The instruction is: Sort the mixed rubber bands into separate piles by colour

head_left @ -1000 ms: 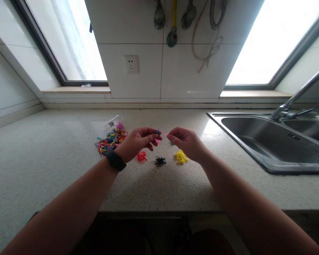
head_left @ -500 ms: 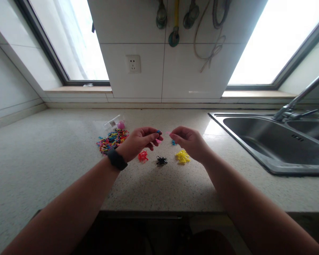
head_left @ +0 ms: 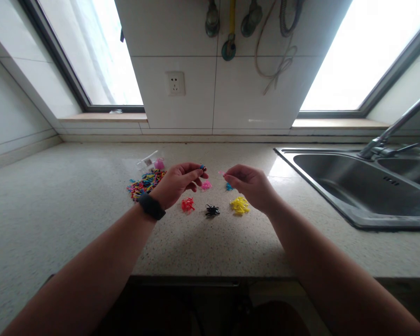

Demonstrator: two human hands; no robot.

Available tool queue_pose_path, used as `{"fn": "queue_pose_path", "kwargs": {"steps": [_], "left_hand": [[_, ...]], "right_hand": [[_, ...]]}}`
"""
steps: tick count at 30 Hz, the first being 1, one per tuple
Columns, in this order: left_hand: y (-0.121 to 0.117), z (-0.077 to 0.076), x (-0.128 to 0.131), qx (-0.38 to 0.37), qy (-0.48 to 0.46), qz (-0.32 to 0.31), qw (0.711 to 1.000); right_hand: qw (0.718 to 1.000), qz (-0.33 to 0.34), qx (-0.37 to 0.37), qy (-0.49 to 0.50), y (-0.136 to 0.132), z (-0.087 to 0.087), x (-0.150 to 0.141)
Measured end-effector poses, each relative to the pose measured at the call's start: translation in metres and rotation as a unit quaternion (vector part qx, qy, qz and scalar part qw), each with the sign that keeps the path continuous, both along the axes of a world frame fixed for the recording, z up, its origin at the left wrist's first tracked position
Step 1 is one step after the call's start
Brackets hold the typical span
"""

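Observation:
My left hand (head_left: 182,181), with a dark band at the wrist, pinches a small clump of dark and blue rubber bands (head_left: 203,168). Opposite it, the thumb and finger of my right hand (head_left: 247,182) are closed on a thin pink rubber band (head_left: 221,173). The hands are apart, just above the counter. Beneath and around them lie small sorted piles: pink bands (head_left: 206,185), red bands (head_left: 187,205), black bands (head_left: 212,211), yellow bands (head_left: 240,206) and blue bands (head_left: 228,186), the last partly hidden by my right hand.
A mixed heap of coloured bands (head_left: 145,184) lies left of my left hand, with a clear plastic bag (head_left: 147,162) and a pink round item (head_left: 158,164) behind it. A steel sink (head_left: 336,186) with a faucet (head_left: 374,147) is set into the speckled counter (head_left: 203,252) at right.
My left hand has drawn slightly left and up with its clump, widening the space between the hands and uncovering the pink pile. My right hand stays nearly in place.

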State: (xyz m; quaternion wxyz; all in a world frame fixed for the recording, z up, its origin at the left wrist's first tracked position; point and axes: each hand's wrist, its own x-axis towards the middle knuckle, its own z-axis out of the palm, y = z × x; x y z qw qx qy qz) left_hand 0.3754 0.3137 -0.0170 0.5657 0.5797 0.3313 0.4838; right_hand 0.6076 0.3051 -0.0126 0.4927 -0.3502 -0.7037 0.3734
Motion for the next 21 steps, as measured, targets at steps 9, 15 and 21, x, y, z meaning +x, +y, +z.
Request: {"fn": "queue_pose_path", "kwargs": {"steps": [9, 15, 21], "left_hand": [[0.0012, -0.0008, -0.0017, -0.002, 0.0, 0.005, 1.0], [-0.0001, 0.001, -0.001, 0.002, 0.004, 0.008, 1.0], [-0.0005, 0.0014, -0.0013, 0.001, 0.006, 0.006, 1.0]], "right_hand": [[1.0, -0.004, -0.008, -0.007, -0.0007, -0.0005, 0.0002], [1.0, 0.003, 0.013, 0.001, -0.0027, 0.0007, -0.0011], [0.999, 0.006, 0.033, 0.003, -0.0028, 0.0002, -0.0004]]}}
